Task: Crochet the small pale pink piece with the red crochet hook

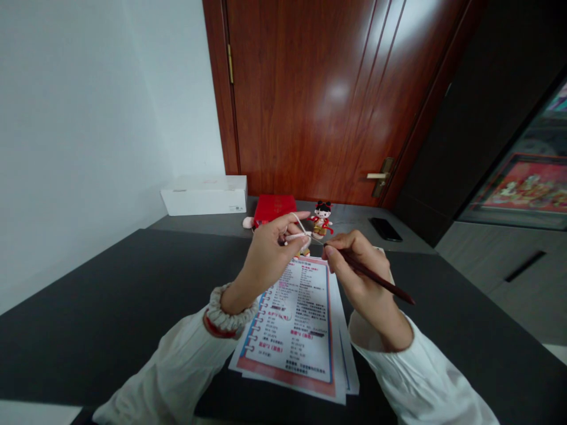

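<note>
My left hand [268,248] pinches a small white piece of yarn work [296,237], with a strand of white yarn [301,223] running up over its raised index finger. In my right hand [365,283] is a crochet hook [381,280] with a dark handle, gripped like a pen. Its thin metal tip points left and meets the yarn by my left fingers; whether it sits inside a loop is too small to tell. Below both hands lie printed sheets [305,319] with a pink and blue border. Just beyond the fingers stands a crocheted doll [322,219] with black hair and red ribbons.
A red box or bag [275,204] is at the back of the dark table [146,295], beside a long white box [206,198]. A black phone [385,229] lies at the back right. Behind the table is a wooden door [310,106].
</note>
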Tool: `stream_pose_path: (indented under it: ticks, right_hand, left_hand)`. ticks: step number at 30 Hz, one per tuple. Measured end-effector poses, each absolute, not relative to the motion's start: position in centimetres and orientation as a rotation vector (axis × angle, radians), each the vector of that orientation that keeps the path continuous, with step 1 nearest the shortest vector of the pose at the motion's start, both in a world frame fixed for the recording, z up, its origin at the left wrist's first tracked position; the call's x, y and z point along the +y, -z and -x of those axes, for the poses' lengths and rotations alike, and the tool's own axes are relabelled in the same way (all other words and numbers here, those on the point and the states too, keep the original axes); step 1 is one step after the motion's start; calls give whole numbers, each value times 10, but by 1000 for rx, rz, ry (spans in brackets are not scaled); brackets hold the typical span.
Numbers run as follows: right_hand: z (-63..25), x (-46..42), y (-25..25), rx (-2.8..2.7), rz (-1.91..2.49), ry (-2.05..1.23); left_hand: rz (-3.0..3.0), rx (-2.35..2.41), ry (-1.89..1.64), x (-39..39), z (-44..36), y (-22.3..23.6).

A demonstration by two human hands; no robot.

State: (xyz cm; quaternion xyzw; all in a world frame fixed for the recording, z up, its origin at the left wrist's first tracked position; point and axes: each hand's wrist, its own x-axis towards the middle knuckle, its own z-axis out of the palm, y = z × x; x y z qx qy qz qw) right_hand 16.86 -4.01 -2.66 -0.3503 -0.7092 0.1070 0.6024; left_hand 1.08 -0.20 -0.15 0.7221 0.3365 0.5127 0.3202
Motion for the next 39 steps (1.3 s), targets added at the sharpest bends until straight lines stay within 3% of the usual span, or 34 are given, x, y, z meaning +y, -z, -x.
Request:
stream_pose_path:
  ticks: [10, 17, 26, 31, 39]
  right_hand:
    - [-175, -37, 22, -1630, 779, -403]
    - [-168, -32, 27, -1995, 642, 131]
    - [-187, -9, 40, -2113, 479, 456]
    - [-173, -18, 36, -2017, 604, 690]
    - [-176, -38, 24, -2066, 659, 238]
  left_hand:
    - [-2168, 992, -1510, -4, -9, 4]
    - [-2144, 992, -1561, -7, -10, 3]
    - [-1469, 581, -1094, 1, -14, 4]
    - [-1491, 603, -1215, 5, -15, 5]
    - [-1739, 787, -1346, 7, -9, 4]
